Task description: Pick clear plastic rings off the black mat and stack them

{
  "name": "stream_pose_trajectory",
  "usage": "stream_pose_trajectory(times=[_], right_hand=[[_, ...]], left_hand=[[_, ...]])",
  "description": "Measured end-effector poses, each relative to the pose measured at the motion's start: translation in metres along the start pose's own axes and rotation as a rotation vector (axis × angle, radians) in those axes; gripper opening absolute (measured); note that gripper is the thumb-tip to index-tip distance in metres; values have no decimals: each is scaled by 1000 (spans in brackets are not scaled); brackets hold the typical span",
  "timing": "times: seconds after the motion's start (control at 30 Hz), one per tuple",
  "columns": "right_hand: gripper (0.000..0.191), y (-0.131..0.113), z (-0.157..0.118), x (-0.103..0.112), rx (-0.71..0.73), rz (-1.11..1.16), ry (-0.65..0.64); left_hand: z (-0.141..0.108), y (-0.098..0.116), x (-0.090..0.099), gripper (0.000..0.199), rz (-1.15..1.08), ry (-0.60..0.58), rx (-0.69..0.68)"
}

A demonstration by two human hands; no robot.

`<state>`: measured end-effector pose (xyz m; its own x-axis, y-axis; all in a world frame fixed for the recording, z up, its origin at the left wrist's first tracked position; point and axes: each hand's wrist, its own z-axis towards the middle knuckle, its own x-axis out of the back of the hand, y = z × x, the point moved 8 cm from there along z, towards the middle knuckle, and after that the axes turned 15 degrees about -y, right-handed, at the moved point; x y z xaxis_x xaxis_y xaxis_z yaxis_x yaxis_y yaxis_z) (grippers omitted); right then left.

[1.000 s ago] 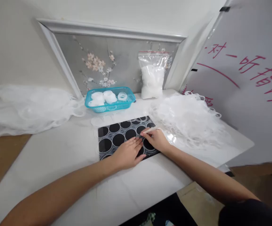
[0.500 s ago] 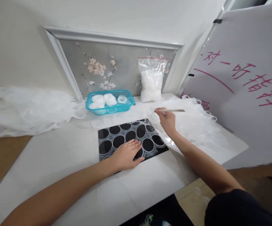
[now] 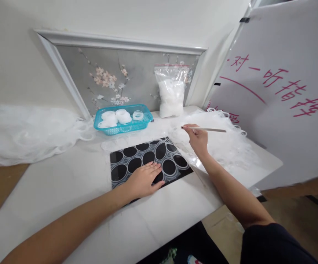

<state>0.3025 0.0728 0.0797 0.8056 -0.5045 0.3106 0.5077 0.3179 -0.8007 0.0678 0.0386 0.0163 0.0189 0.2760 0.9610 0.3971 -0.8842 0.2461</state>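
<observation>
Person's left hand [image 3: 143, 179] lay flat on glossy circle-patterned sheet [image 3: 170, 167], fingers together, right hand [image 3: 198, 141], toward two o'clock, clamped slim stick [image 3: 212, 129], near translucent rings [image 3: 237, 146]

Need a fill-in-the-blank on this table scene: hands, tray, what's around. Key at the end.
Resting on the dark sheet is the person's ____.
The thin tool is held in the ____.
The blue tray holds stacks of white ____.
Standing to the right of the tray is a clear, filled ____.

Missing, in order: left hand; right hand; rings; bag.
</observation>
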Motion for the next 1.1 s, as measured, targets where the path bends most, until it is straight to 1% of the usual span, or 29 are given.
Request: stream_pose_trajectory(times=[0.13,0.33,0.47,0.63,0.83,1.0,1.07,1.1], right_hand=[[21,-4,-2,1,30,-11,2],[17,-13,-9,3,79,3,53],[17,-18,-13,9,71,2,110],[17,-18,-15,14,74,44,150],[22,-5,-12,15,-7,124,180],[29,13,-7,31,-91,211,257],[32,21,-4,34,-133,277,237],[34,23,-2,32,-156,309,188]], left_hand=[[0,-1,0,49,-12,4,-4],[-1,-2,0,48,-17,31,-21],[0,-2,-2,47,28,26,-19],[-1,-2,-1,47,45,58,-25],[-2,-2,-1,46,54,48,-12],[-2,-2,0,48,11,27,-14],[-1,-2,0,50,-5,5,-10],[-1,-2,0,50,-15,-4,-6]])
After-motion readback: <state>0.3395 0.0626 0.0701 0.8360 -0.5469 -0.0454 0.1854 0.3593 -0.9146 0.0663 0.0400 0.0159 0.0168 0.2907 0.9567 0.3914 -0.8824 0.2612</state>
